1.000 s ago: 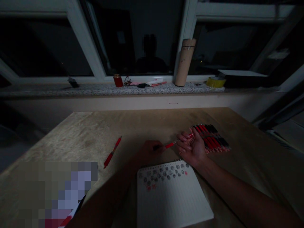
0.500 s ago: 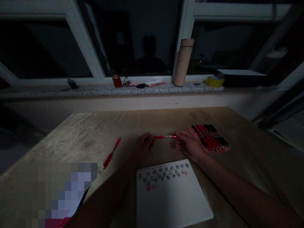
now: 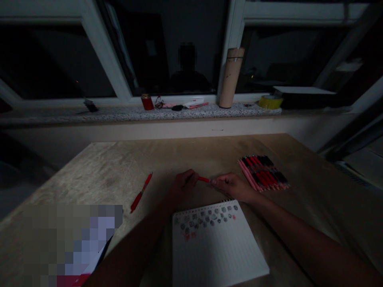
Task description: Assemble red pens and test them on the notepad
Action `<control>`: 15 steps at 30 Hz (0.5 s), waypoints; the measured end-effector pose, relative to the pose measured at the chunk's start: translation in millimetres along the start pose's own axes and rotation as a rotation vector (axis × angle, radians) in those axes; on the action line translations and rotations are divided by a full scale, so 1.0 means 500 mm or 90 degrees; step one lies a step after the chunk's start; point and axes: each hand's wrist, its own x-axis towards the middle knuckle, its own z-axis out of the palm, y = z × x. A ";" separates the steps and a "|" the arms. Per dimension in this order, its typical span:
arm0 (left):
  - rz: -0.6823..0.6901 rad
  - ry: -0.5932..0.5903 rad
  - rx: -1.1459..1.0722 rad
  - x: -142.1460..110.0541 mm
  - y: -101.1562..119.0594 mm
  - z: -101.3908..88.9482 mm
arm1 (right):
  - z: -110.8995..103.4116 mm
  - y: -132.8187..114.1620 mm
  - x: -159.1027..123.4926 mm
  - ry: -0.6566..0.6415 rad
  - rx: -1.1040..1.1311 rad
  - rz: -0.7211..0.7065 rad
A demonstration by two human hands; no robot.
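Between my two hands, above the notebook's top edge, is a red pen [image 3: 204, 179], held nearly level. My left hand [image 3: 184, 183] is closed around its left part, which the fingers cover. The fingertips of my right hand [image 3: 230, 185] pinch the pen's right end. Just below the hands lies an open spiral notebook [image 3: 218, 251], its lined page marked with rows of dark scribbled circles and a few red ones. A second red pen [image 3: 141, 193] lies slantwise on the table to the left of my left hand.
Right of my right hand, several red, black and pink pens [image 3: 263, 173] lie side by side on the table [image 3: 119, 159]. The windowsill [image 3: 119, 115] behind holds a tall flask [image 3: 231, 77], a red jar [image 3: 147, 102] and yellow tape [image 3: 270, 102]. A blurred-out patch covers the lower left.
My right hand has moved left and slightly down along the pen to its end. A shorter, red stretch of pen now shows between my hands, tilted slightly down to the right.
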 end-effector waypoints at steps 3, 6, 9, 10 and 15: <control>-0.013 0.005 -0.029 -0.002 0.005 0.000 | 0.004 -0.006 -0.007 0.010 -0.009 -0.043; -0.024 0.006 -0.061 -0.006 0.009 0.002 | 0.014 -0.014 -0.014 0.043 -0.064 -0.090; -0.025 0.007 -0.069 -0.008 0.009 0.003 | 0.022 -0.014 -0.015 0.095 -0.132 -0.152; -0.028 0.006 -0.070 -0.007 0.008 0.004 | 0.023 -0.012 -0.014 0.113 -0.154 -0.176; -0.047 0.014 -0.057 -0.002 0.001 0.009 | 0.019 0.006 -0.009 0.174 -0.272 -0.265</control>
